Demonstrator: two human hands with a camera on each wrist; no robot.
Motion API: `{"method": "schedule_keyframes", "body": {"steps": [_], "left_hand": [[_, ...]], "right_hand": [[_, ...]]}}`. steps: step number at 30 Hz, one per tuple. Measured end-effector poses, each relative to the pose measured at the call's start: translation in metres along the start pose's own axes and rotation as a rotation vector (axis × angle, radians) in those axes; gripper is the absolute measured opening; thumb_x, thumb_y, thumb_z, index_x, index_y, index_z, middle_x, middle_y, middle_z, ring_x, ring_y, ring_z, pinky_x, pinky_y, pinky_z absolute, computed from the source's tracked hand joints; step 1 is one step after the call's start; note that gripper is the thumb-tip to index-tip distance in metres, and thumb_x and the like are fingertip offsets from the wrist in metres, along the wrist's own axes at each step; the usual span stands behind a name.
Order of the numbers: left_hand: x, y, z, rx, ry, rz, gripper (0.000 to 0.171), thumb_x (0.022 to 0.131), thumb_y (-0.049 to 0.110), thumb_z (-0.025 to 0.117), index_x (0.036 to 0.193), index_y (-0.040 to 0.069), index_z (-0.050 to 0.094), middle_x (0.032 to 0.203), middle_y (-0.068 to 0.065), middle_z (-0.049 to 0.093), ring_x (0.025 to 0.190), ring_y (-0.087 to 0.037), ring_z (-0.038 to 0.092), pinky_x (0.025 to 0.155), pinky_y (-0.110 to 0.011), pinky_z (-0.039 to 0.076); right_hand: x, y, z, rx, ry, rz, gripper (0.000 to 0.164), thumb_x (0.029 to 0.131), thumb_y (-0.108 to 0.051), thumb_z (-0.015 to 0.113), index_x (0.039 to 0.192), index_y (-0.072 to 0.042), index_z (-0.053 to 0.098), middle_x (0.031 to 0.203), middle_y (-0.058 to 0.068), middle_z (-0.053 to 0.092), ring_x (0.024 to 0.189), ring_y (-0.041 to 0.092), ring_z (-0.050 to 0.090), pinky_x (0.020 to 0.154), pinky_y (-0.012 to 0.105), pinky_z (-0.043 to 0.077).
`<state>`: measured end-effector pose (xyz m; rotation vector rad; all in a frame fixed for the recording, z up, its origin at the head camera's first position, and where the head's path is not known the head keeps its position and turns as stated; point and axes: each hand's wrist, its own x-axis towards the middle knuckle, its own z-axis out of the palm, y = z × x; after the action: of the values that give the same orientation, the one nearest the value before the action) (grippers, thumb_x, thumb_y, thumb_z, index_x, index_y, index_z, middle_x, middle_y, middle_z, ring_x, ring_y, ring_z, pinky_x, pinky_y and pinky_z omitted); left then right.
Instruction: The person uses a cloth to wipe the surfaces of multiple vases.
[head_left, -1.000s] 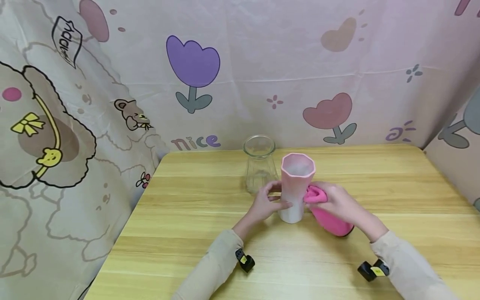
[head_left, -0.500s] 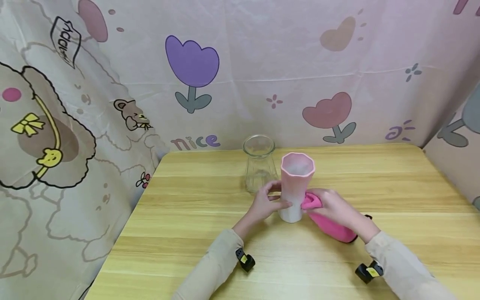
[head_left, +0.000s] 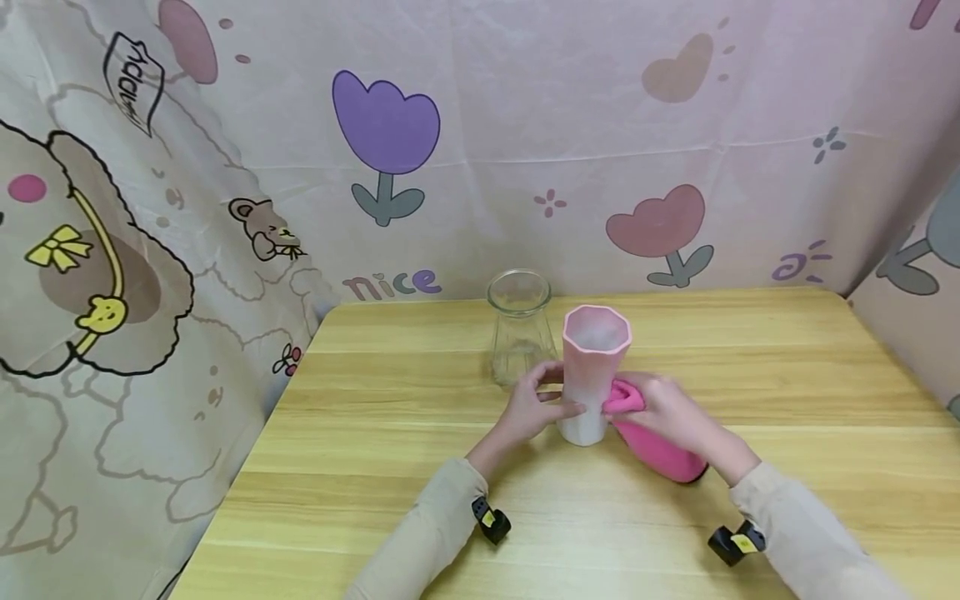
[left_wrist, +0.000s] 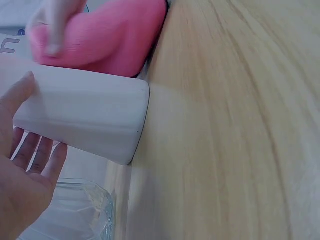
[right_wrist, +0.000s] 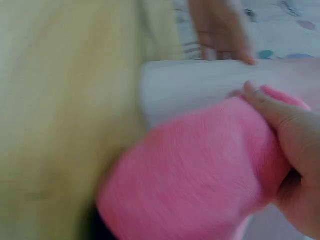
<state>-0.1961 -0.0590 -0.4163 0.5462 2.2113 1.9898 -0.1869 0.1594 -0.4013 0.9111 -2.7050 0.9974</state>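
A tall vase (head_left: 588,375), pink at its faceted rim and fading to white below, stands upright on the wooden table. My left hand (head_left: 531,407) grips its lower left side, thumb in front and fingers behind, as the left wrist view (left_wrist: 30,165) also shows. On the other side my right hand (head_left: 667,412) holds a bunched pink cloth (head_left: 660,450) against the vase wall. The cloth's loose part, dark along its edge, hangs down toward the tabletop. In the right wrist view the thumb lies over the cloth (right_wrist: 190,170) right at the white wall.
A clear glass vase (head_left: 520,333) with a round rim stands just behind and left of the pink one, near the table's back edge. The wooden table (head_left: 360,467) reaches back to a printed fabric backdrop (head_left: 480,167). Another patterned curtain (head_left: 97,417) hangs at the left.
My right hand has shifted slightly down and left with the cloth along the vase's side. The cloth's loose end swung right, then back. My left hand and the vase stay in place.
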Motion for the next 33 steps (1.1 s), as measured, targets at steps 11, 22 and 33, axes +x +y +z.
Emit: {"method": "schedule_keyframes", "body": {"steps": [11,22,33], "left_hand": [[0.003,-0.008,0.002,0.035,-0.007,0.006,0.059,0.071,0.003,0.075,0.123,0.003,0.048,0.118,-0.013,0.054,0.110,-0.029,0.050,0.090,-0.034,0.048],[-0.004,0.008,0.030,0.517,0.314,0.133,0.084,0.059,0.042,0.081,0.125,0.011,0.039,0.116,-0.003,0.049,0.104,-0.024,0.049,0.084,-0.033,0.045],[0.002,0.010,0.055,0.559,0.579,0.079,0.077,0.052,0.048,0.082,0.108,0.016,0.040,0.101,0.004,0.044,0.091,-0.011,0.045,0.073,-0.024,0.043]], "right_hand": [[-0.007,0.003,0.000,-0.045,-0.031,-0.020,0.022,0.074,-0.018,0.075,0.091,-0.010,0.063,0.077,-0.006,0.061,0.070,0.010,0.057,0.062,0.027,0.051],[-0.011,-0.014,-0.037,-0.070,0.226,-0.055,0.042,0.068,-0.009,0.078,0.106,0.001,0.062,0.095,0.009,0.068,0.086,0.021,0.064,0.074,0.030,0.054],[-0.012,-0.016,-0.039,-0.063,0.292,-0.088,0.044,0.064,-0.007,0.080,0.105,-0.002,0.063,0.094,0.007,0.068,0.085,0.016,0.063,0.076,0.005,0.043]]}}
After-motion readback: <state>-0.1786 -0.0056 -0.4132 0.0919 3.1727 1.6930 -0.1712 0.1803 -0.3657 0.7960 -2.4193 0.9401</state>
